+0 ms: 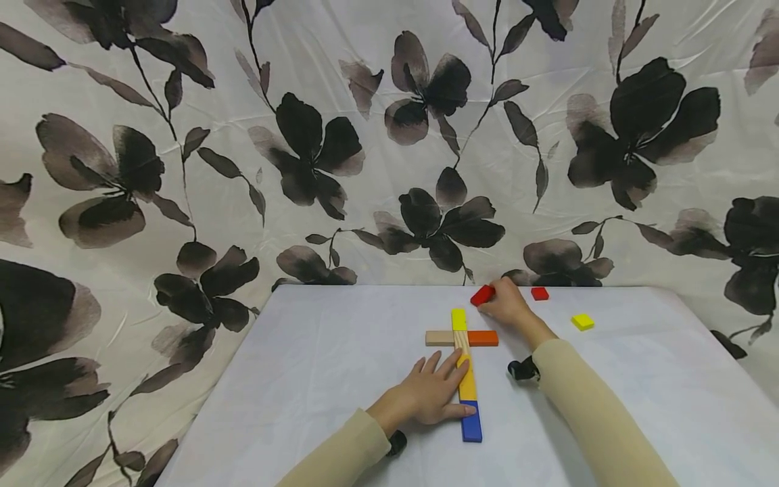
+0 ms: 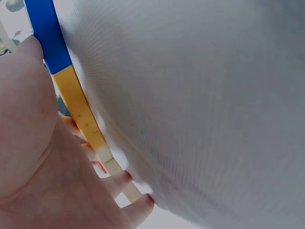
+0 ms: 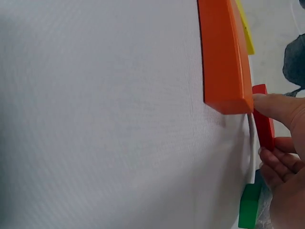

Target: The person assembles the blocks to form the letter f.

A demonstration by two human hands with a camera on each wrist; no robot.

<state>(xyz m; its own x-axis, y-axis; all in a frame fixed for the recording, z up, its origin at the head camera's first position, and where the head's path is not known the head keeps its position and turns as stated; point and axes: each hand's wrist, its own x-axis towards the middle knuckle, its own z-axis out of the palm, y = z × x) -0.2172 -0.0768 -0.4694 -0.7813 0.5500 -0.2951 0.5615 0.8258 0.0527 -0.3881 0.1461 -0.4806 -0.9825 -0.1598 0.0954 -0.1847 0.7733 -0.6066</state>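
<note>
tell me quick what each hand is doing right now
Left hand: open, fingers flat on the long block row.
Right hand: pinching a red block.

Head cam high, facing table point(image 1: 341, 338); 2 wrist cams close, tabletop-level.

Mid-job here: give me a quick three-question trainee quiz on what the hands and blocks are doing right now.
1. True or false: the left hand rests flat on the long upright bar.
2. Which block does the right hand pinch? A) red block B) loose yellow square C) blue segment
3. Fill in: the crossbar's right half is the ____ block.

Key: 1 true; 2 A; 3 orange.
</note>
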